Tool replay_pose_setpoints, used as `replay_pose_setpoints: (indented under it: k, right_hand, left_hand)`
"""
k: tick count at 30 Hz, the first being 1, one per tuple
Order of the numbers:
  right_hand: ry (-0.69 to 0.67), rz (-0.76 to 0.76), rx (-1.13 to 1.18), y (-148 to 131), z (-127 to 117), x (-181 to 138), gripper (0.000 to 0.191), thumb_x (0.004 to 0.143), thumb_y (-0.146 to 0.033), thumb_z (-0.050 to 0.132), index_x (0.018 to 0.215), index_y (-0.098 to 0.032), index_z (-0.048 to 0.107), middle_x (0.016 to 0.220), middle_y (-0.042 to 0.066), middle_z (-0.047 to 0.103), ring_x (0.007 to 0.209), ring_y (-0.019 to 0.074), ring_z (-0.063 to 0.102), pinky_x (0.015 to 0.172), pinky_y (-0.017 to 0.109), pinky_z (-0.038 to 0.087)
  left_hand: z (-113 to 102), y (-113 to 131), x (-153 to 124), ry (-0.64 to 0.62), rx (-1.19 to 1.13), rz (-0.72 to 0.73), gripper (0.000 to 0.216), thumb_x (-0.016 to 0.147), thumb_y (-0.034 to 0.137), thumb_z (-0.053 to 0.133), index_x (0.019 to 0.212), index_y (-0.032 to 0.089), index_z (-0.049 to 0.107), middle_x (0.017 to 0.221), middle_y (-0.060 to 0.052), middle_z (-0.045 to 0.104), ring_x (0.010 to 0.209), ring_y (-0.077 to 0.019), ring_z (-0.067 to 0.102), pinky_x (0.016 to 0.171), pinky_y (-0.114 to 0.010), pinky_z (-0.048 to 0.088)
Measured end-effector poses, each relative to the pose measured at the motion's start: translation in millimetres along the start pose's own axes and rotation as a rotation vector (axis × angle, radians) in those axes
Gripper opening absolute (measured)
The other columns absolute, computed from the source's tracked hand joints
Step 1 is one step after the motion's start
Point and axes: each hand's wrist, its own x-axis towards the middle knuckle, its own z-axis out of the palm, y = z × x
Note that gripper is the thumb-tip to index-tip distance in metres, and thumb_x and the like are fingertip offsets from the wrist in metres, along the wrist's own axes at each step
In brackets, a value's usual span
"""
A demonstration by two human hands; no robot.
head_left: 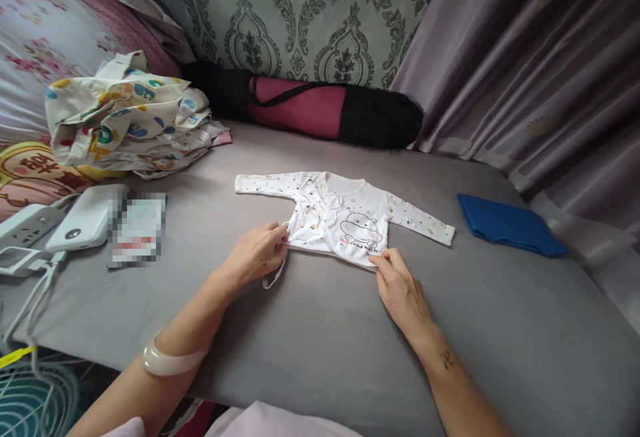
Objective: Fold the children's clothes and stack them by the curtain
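A small white baby shirt [345, 213] with a cartoon print lies flat on the grey bed [320, 330], both sleeves spread out. My left hand [257, 253] pinches the shirt's bottom hem at its left corner, where a white tie string hangs loose. My right hand [400, 287] holds the hem at the bottom right corner with thumb and fingers. A pale bangle sits on my left wrist.
A heap of patterned clothes [130, 117] lies at the back left. A folded blue cloth [510, 225] rests to the right. A rolled pink mat in a black bag [325, 107] lines the wall. A power bank [87, 217], power strip [25, 227] and paper packet [136, 229] sit left.
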Motion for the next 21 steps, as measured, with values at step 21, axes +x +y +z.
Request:
replay_pose_setpoints:
  k: [21]
  right_hand:
    - [0.062, 0.060, 0.138, 0.2, -8.8, -1.9, 0.026, 0.085, -0.012, 0.044, 0.090, -0.025, 0.066, 0.098, -0.001, 0.068, 0.077, 0.0145, 0.063, 0.063, 0.025, 0.040]
  left_hand:
    - [7.3, -26.7, 0.2, 0.008, -0.328, -0.161, 0.043, 0.077, 0.062, 0.062, 0.086, 0.020, 0.060, 0.101, -0.006, 0.053, 0.084, -0.0189, 0.053, 0.077, -0.033, 0.046]
